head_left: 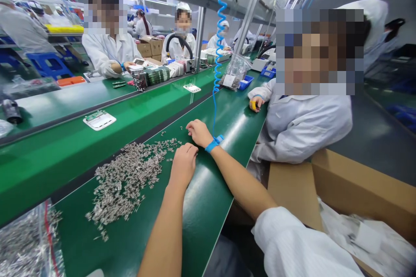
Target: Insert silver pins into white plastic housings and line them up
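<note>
A loose heap of small shiny metal parts point(130, 177) is spread over the green worktop point(211, 207). At the heap's right end, my left hand point(183, 162) rests low over the worktop with its fingers curled together. Just beyond it, my right hand point(199, 133) has its fingertips drawn in toward the thumb, near a few stray parts. Whatever either hand may hold is too small or hidden to make out. A blue wrist strap point(213, 143) circles my right wrist, and a coiled blue cord point(217, 60) runs up from it.
A clear bag of metal parts point(26, 242) lies front left. White device panels point(100, 120) sit on the bright green conveyor point(65, 143). A co-worker's sleeve point(299, 125) is close on the right, above an open cardboard box point(292, 190). Blue trays point(246, 82) stand farther back.
</note>
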Motion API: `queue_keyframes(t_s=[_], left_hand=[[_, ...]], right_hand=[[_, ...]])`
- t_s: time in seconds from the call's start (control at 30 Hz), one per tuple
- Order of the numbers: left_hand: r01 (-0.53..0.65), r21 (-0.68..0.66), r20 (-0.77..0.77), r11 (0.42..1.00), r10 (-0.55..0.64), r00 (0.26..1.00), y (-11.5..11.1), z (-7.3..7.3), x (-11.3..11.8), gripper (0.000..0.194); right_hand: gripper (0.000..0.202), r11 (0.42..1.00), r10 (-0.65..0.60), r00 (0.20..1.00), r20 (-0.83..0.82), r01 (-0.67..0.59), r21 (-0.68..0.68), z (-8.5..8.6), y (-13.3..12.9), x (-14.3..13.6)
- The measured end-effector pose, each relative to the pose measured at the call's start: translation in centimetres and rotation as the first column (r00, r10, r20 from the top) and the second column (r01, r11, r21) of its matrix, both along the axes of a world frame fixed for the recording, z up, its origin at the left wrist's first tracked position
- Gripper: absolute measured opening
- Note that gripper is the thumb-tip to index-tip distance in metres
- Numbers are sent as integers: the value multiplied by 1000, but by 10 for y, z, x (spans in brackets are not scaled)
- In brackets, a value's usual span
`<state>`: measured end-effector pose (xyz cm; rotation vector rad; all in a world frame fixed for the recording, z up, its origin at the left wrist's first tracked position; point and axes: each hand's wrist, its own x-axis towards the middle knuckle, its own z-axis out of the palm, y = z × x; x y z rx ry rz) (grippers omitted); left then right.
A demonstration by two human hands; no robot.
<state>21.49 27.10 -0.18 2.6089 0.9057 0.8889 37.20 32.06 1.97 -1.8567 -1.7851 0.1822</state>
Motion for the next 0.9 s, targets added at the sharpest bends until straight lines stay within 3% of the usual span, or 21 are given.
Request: queue_keyframes(t_s=[0.17,0.33,0.5,0.7,0.8,0.9], left_hand=[[40,-49,112,998,-35,993,1,0,2,20],[21,-22,80,1000,-20,997,-1,0,2,25],[-34,18,150,999,31,988,-2,1,2,24],[-24,-4,169,1000,24,985,-1,1,2,22],[-17,-31,132,999,21,991,-1,0,2,21],[4,-40,-4,999,-4,1000,-3,0,2,21]], right_hand=[[22,998,-43,999,6,42,56,-3,1,3],[13,997,-65,992,109,70,-42,-9,2,6],[31,997,7,984,175,6,-74,-13,3,4],[25,997,-5,982,191,19,-71,-12,3,4],[18,999,-7,986,167,15,-49,-11,4,5],[11,999,-1,989,148,6,-33,-11,4,5]])
